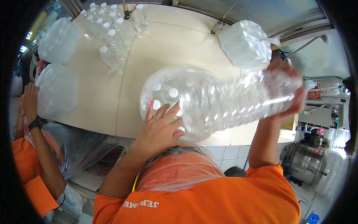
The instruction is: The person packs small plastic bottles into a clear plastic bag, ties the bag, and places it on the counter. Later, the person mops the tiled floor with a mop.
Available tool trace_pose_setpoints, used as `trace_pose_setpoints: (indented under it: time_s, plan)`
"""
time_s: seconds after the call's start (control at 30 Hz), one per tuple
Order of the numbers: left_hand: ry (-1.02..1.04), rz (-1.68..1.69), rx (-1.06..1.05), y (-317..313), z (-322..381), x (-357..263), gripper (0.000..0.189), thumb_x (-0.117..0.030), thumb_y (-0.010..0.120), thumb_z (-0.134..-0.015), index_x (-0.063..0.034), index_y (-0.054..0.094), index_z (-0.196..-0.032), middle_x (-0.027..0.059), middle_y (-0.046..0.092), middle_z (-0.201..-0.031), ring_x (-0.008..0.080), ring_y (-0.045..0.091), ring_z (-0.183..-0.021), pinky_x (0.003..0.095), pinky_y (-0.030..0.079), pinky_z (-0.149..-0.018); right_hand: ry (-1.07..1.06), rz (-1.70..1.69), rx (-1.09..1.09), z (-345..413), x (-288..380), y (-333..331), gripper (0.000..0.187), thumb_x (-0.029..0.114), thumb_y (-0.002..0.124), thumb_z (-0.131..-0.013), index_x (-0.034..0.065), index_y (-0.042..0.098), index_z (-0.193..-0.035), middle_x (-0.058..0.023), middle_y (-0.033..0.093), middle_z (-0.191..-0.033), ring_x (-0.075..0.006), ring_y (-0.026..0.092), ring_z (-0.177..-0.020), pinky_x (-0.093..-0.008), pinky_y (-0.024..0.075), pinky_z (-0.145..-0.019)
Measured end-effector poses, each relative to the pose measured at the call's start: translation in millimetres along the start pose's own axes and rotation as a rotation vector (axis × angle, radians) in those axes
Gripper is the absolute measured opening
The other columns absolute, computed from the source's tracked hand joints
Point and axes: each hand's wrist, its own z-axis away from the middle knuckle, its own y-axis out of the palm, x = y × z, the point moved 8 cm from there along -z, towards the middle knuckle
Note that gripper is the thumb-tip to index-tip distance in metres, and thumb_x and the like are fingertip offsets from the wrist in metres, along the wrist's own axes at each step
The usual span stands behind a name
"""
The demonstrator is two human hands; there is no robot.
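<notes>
Before me on the cream table lies a clear plastic bag (193,131) with several white-capped bottles (173,92) inside. My left hand (162,123) rests on the bag's left part, fingers spread over the caps. A tilted, bunched mass of clear plastic bottles (237,98) stretches from the bag to the right. My right hand (288,92), blurred, is closed around its far right end. Whether a film wraps this mass is hard to tell.
Several capped clear bottles (110,36) stand at the back left. A tied, filled bag (243,44) sits at the back right, and two more filled bags (57,89) at the left. A co-worker's hands (29,98) touch the nearer one. Metal fittings (217,27) line the back edge.
</notes>
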Motion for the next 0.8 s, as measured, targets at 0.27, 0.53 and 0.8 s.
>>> trace_pose_setpoints:
  time_s: [0.27,0.53,0.8]
  plan:
    - [-0.076,0.086,-0.004,-5.5,2.9,5.2,0.050,-0.028,0.080,-0.086,-0.0051,0.055,-0.122,0.0184,0.055,-0.146,0.0370,0.052,-0.136,0.0665,0.012,-0.123,-0.230,0.736,0.686,101.7,-36.1,21.5,0.038,0.028,0.086,-0.070,0.0066,0.055,-0.069,-0.0085,0.050,-0.070,-0.0279,0.050,-0.064,-0.0381,0.0423,-0.057]
    - [-0.117,0.085,-0.032,-10.2,-0.2,-0.7,0.064,-0.028,0.082,-0.084,-0.0068,0.052,-0.136,0.0180,0.054,-0.147,0.0381,0.049,-0.140,0.0653,0.012,-0.124,-0.166,1.124,0.924,120.3,-42.6,59.7,0.035,0.042,0.078,-0.081,0.0104,0.064,-0.090,-0.0095,0.060,-0.101,-0.0318,0.055,-0.100,-0.0473,0.0420,-0.086]
    - [-0.043,0.200,-0.137,-25.6,2.9,0.6,0.052,-0.024,0.081,-0.085,-0.0053,0.062,-0.129,0.0141,0.052,-0.149,0.0353,0.049,-0.139,0.0639,0.022,-0.122,-0.010,1.127,0.824,135.5,-50.5,47.0,0.052,0.044,0.078,-0.086,0.0097,0.069,-0.123,-0.0146,0.057,-0.132,-0.0405,0.048,-0.130,-0.0581,0.0358,-0.108]
